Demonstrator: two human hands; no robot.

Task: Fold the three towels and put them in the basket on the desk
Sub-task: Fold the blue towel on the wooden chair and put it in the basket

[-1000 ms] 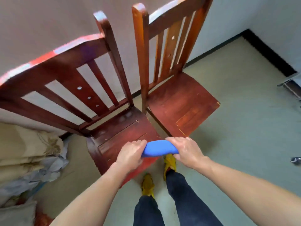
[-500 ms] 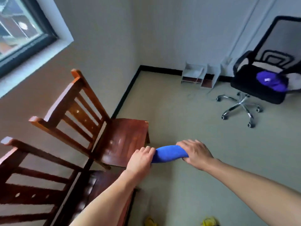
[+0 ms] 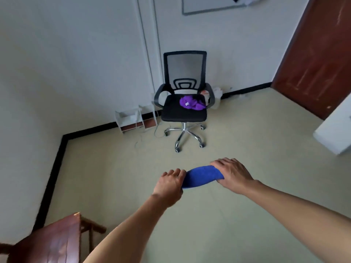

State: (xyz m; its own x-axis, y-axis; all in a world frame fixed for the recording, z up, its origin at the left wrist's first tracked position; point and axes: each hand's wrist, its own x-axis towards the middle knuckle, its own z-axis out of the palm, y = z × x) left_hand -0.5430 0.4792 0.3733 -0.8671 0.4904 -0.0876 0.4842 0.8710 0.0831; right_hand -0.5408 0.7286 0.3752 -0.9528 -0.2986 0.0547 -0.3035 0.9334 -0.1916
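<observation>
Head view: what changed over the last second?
The person turned right: the wooden chair slid to the lower-left corner and the office chair, a purple towel on its seat, came ahead. The left hand and right hand kept gripping the folded blue towel by its ends; nothing was released.

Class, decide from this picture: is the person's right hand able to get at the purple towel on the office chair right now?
Probably not. The right hand and left hand both grip the blue towel, and the purple towel lies on the office chair across the floor, seemingly out of reach.
</observation>
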